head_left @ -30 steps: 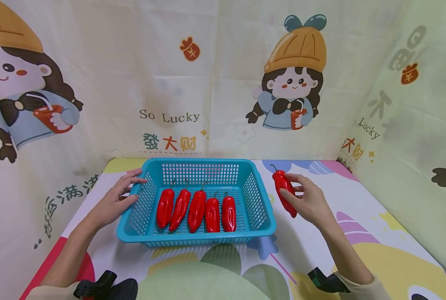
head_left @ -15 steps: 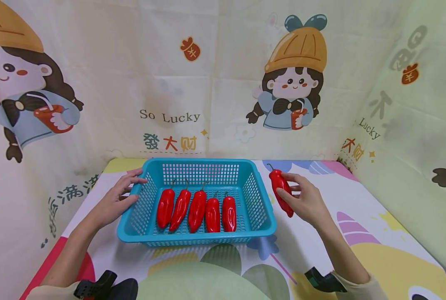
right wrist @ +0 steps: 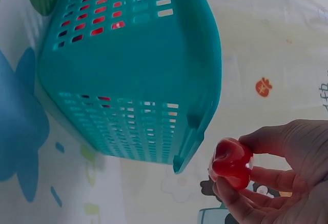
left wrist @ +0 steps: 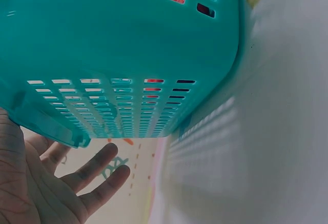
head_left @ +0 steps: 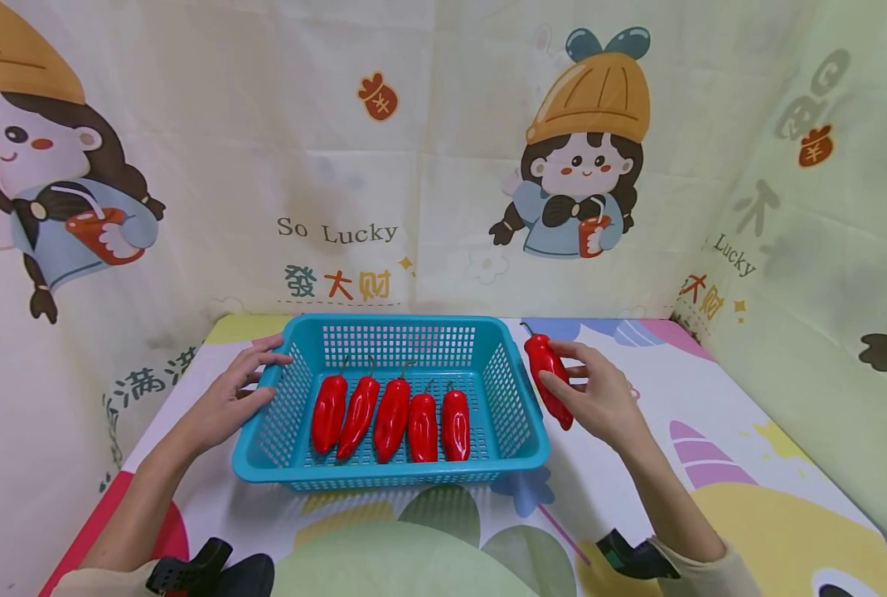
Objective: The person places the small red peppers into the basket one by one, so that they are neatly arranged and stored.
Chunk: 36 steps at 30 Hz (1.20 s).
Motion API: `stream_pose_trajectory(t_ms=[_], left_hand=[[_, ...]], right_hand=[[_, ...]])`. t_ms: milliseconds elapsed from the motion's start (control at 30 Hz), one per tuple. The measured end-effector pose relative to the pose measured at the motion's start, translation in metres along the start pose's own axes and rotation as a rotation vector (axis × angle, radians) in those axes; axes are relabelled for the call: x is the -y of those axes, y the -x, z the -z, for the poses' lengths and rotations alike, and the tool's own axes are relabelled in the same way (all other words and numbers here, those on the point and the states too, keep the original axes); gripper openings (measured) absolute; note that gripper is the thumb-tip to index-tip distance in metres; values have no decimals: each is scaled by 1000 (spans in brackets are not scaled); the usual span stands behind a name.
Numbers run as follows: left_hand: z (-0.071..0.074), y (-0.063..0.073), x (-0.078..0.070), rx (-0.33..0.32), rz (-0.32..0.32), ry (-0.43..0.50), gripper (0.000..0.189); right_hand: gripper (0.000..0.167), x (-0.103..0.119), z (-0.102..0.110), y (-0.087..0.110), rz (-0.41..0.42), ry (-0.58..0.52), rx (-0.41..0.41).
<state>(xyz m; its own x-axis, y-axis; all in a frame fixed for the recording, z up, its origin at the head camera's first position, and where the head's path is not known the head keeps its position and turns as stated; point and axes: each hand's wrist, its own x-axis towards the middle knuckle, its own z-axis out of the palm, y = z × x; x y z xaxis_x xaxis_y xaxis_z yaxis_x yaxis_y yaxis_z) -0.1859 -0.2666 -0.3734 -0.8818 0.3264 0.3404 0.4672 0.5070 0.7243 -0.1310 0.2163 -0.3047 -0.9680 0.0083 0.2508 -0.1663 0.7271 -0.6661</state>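
Note:
A blue-green plastic basket (head_left: 391,474) stands on the table with several glossy red peppers (head_left: 391,419) lying side by side inside. At its left end, my left hand (head_left: 230,394) holds the rim, thumb and front fingers on it; in the left wrist view two fingers of the left hand (left wrist: 56,193) stretch free below the rim. Just outside the basket's right wall, my right hand (head_left: 600,394) pinches another red pepper (head_left: 548,377) between thumb and fingers, its stem pointing up and away. The right wrist view shows this pepper (right wrist: 233,165) end-on, apart from the rim.
A colourful printed cloth (head_left: 600,497) covers the table under the basket. Behind it rises a cream cloth wall (head_left: 458,199) with cartoon figures, and similar cloth hangs at both sides. A dark wrist mount (head_left: 637,557) sits at each sleeve.
My right hand has moved left with its pepper, from further out over the table to close beside the basket's right rim. The left hand, the basket and the peppers inside stay still.

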Motion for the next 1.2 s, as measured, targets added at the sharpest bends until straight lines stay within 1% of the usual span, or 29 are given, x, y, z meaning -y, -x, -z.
stream_pose_trajectory(t_ms=[200, 433, 700, 833, 1000, 1200], left_hand=[[0, 0, 0, 1, 7, -4, 54], [0, 0, 0, 3, 6, -5, 54], [1, 0, 0, 2, 11, -4, 54], [0, 1, 0, 1, 10, -3, 54], [1, 1, 0, 3, 11, 1, 54], [0, 1, 1, 6, 13, 2, 54]], right_hand=[[66, 5, -6, 0, 11, -33, -8], [67, 12, -14, -1, 3, -45, 11], [65, 14, -25, -1, 32, -56, 25], [65, 12, -31, -1, 53, -49, 23], [64, 11, -37, -1, 87, -29, -2], [62, 10, -42, -3, 98, 7, -27]])
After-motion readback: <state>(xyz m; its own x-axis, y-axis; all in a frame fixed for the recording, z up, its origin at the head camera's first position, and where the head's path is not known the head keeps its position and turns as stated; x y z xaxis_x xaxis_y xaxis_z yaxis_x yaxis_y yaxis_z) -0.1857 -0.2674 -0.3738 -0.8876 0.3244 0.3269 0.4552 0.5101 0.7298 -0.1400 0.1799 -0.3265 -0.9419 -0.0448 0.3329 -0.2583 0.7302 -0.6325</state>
